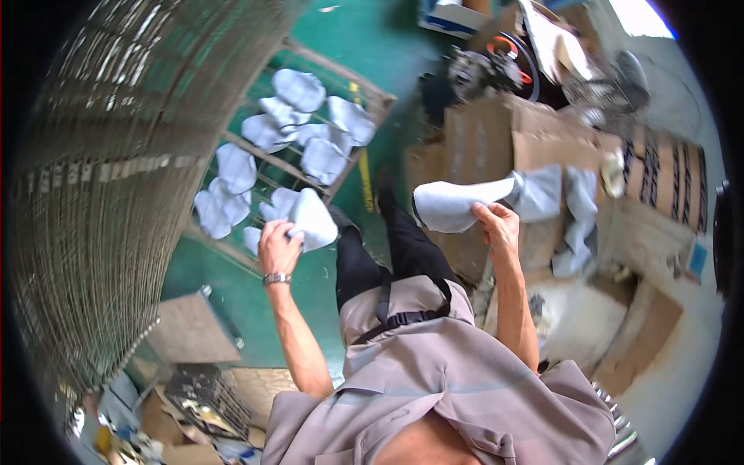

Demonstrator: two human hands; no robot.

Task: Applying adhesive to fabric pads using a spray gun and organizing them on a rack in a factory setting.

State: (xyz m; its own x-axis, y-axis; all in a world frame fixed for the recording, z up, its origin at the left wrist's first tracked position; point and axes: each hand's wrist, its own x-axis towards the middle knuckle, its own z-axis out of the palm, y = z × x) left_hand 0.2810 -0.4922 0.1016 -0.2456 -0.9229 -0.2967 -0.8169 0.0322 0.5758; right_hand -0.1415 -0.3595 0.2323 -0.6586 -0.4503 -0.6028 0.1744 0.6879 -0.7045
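My left hand (280, 249) is closed on a pale, rounded cloth piece (313, 220), held over the near end of a low slatted rack (246, 143). In my right hand (497, 225), pinched between thumb and fingers, is a long whitish sock-like piece (453, 203) with a rounded, dark-edged end pointing left. Several similar pale pieces (299, 89) lie in small overlapping groups on the rack. More pale cloth pieces (536, 194) lie on the cardboard right of my right hand; one long piece (577, 221) hangs down its side.
A tall frame of strung rods or wires (116, 170) stands along the left. Cardboard boxes (480, 143) fill the right side, with a fan (612, 85) behind them. A low stool-like board (192, 329) and a dark crate (203, 399) sit at lower left, on the green floor.
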